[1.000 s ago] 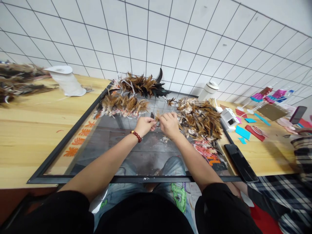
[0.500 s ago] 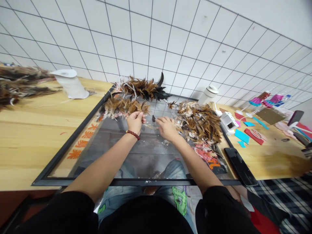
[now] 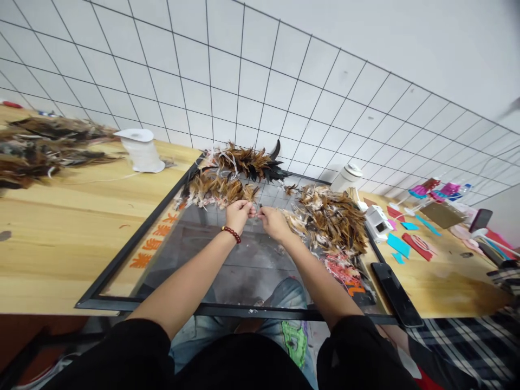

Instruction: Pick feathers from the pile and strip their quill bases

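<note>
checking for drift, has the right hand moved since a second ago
Yes, leftward: the right hand now sits left of the small feather tuft, which earlier lay almost straight beyond it.

Bright, cool, even light fills the frame, whitening the wall (image 3: pixel 187 97). A soft shadow falls beside the white bottle (image 3: pixel 346 177); a dimmer patch lies on the tabletop (image 3: pixel 49 238) at far right. The glass panel (image 3: pixel 203 271) mirrors wall lines near its upper edge. Wide-angle distortion stretches the sides, and the upper-right corner darkens. The far-left feather bundle (image 3: pixel 40 146) looks smeared; detail between the fingers (image 3: pixel 248 209) is too soft to read.
</note>
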Demonstrator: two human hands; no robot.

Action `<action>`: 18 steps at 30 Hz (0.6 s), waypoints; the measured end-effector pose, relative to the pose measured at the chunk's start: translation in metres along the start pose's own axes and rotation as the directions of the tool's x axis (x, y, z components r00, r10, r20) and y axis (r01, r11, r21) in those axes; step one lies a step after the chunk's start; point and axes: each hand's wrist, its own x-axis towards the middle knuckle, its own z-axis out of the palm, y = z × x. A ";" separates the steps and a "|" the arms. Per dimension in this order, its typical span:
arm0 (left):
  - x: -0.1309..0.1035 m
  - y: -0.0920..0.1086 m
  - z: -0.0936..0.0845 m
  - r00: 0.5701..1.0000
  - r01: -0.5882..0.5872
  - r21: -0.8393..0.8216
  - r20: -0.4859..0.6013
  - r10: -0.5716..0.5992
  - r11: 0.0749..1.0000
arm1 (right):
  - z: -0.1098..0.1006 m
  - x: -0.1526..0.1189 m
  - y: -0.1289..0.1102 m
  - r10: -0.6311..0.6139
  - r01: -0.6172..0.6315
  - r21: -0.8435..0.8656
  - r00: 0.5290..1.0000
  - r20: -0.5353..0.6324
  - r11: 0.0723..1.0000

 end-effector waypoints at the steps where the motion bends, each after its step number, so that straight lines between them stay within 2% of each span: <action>1: 0.000 0.000 0.000 1.000 0.010 0.006 0.016 -0.011 1.000 | -0.004 -0.002 0.003 0.007 -0.007 -0.005 1.000 -0.018 1.000; 5: -0.001 -0.003 0.000 0.992 0.065 0.016 0.104 -0.066 0.998 | -0.024 -0.007 0.006 -0.032 0.028 -0.094 0.999 -0.037 0.995; 9: -0.004 -0.005 0.002 0.972 0.119 0.046 0.199 -0.126 0.992 | -0.034 -0.006 -0.002 -0.021 0.016 -0.191 1.000 -0.023 0.982; 13: -0.003 -0.006 0.003 0.961 0.077 0.129 0.254 -0.108 0.989 | -0.036 -0.005 -0.010 -0.058 0.056 -0.288 0.998 0.001 0.956; 16: 0.000 -0.006 0.001 0.959 0.052 0.204 0.263 -0.106 0.978 | -0.037 -0.002 -0.007 -0.090 0.088 -0.283 0.996 0.005 0.955; 18: 0.002 -0.004 0.000 0.957 0.064 0.229 0.263 -0.125 0.971 | -0.038 0.002 0.000 -0.041 0.025 -0.228 0.997 -0.063 0.973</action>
